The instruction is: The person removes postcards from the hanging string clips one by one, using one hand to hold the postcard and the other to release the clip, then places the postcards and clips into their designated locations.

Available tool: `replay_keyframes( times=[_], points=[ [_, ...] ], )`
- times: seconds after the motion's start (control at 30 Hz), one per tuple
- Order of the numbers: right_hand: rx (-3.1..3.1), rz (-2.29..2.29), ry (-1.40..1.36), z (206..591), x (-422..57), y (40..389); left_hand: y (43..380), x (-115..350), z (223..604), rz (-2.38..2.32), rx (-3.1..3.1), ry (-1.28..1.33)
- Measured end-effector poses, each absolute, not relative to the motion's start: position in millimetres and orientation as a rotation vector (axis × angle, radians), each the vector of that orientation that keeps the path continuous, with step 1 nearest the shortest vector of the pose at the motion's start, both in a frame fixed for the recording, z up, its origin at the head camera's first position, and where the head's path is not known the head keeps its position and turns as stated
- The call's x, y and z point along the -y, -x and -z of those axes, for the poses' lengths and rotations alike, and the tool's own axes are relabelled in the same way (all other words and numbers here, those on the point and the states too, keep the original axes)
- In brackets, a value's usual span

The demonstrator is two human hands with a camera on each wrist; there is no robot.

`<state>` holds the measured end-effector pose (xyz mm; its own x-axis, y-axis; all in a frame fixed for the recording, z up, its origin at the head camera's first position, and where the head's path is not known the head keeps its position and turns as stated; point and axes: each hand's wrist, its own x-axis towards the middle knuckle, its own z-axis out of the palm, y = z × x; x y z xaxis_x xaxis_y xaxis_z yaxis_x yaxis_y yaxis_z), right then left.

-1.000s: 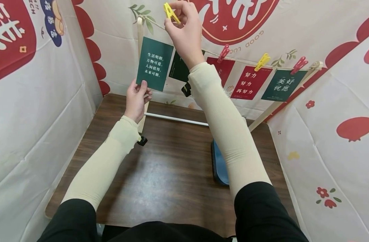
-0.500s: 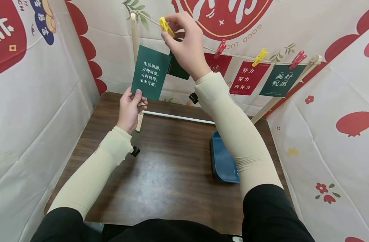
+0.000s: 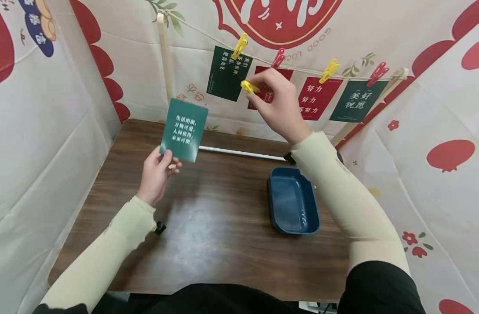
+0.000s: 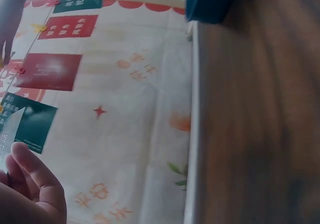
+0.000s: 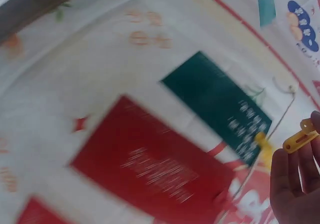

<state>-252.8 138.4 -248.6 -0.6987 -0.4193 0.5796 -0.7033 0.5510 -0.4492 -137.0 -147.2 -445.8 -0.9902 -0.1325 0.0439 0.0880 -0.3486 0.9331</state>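
Observation:
My left hand (image 3: 154, 174) pinches a green card (image 3: 184, 130) with white writing by its lower left corner, below the string's left end. A yellow clothespin (image 5: 299, 140) sits between the thumb and fingers of my right hand (image 3: 276, 102), which is in front of the hung cards. From the string (image 3: 200, 29) a dark green card (image 3: 226, 74) hangs by a yellow clothespin (image 3: 239, 46). To its right hangs a red card (image 4: 50, 71) under a pink clothespin (image 3: 278, 58), partly hidden in the head view by my right hand.
Farther right hang another red card (image 3: 317, 98) and a green card (image 3: 358, 101), both clipped. Wooden posts (image 3: 164, 56) hold the string at either end. A blue tray (image 3: 294, 200) stands on the brown table (image 3: 208, 253). A white rod (image 3: 243, 153) runs along the table's back.
My right hand has moved right and down, away from the string, still with the clothespin. My left hand has lowered with the green card. The dark green card and its clothespin now show fully.

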Motion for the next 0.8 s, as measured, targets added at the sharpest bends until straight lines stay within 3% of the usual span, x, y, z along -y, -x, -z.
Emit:
replay_keyframes(
  times=[0.3,0.8],
  points=[
    [2.533,-0.853,-0.806,290.5,-210.6,238.8,102.3,142.3,477.5,2.453,1.828,-0.090],
    [2.656,-0.789,-0.826,326.5,-237.5,233.7,94.0,123.7,507.9,2.524,1.819,-0.176]
  ],
)
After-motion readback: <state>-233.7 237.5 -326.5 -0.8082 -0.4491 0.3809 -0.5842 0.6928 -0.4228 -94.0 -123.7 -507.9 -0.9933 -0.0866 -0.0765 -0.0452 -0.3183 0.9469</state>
